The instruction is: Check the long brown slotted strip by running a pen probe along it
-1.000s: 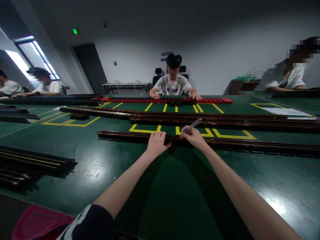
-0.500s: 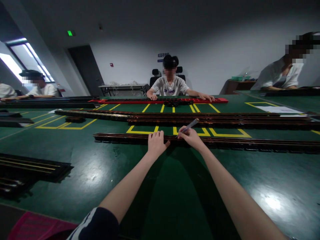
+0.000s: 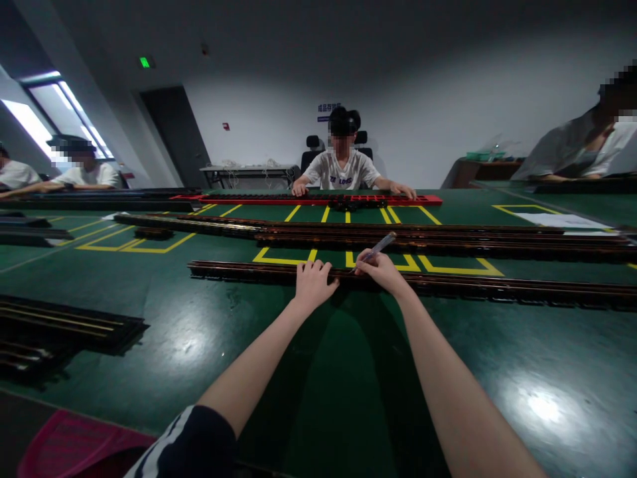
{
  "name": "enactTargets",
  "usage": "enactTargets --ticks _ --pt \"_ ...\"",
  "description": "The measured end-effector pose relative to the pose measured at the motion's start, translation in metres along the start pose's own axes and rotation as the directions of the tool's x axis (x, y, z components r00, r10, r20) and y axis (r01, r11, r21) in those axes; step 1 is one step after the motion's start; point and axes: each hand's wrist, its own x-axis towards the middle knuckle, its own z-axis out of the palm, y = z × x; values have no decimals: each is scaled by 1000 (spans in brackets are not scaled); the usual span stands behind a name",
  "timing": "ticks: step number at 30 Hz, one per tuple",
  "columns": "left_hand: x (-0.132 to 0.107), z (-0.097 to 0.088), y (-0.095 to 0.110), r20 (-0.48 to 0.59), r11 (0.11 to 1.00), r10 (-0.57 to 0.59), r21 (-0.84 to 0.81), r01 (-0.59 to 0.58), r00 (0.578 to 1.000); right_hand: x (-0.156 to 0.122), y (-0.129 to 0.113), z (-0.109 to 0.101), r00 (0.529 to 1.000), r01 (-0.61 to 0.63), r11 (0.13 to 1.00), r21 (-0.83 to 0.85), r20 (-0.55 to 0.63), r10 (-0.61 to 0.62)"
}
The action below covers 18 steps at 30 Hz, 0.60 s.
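Note:
A long dark rail [image 3: 249, 270] with thin coppery lines lies crosswise in front of me on the green table. My left hand [image 3: 314, 285] is closed over it, fingertips at its far edge and thumb pointing right along the near side. In my right hand [image 3: 381, 271], a slim clear pen [image 3: 382, 245] is pinched between thumb and fingers. It leans up to the right, and its tip comes down at the rail just right of my left thumb. Whether the tip touches the rail is too small to tell.
Several more dark rails [image 3: 423, 234] lie beyond, and another stack [image 3: 64, 318] is at the left. Yellow tape lines [image 3: 458, 269] mark the green table [image 3: 164, 372]. Across from me a person [image 3: 343, 166] handles a red strip [image 3: 428, 200]. A pink chair [image 3: 74, 445] stands lower left.
My hands keep nearly the same places on the rail, with the pen still at the same spot. Across the table, the red strip and the person's hands on it have shifted slightly left.

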Motion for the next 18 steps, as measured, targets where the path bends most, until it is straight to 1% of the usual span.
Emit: enactTargets --ticks 3,9,14,18 --pt "2 1 0 16 1000 -15 -7 15 1000 1 1 0 1000 -6 1000 15 -2 6" --pt "2 2 0 6 1000 -16 2 15 1000 -2 1 1 1000 25 1000 -1 -17 -25" --pt "0 1 2 -9 999 -35 1 35 999 -5 0 4 998 17 999 -38 -63 -20" --pt "-1 1 3 -16 999 -44 -14 43 999 -5 3 6 997 14 999 -53 -77 -18"
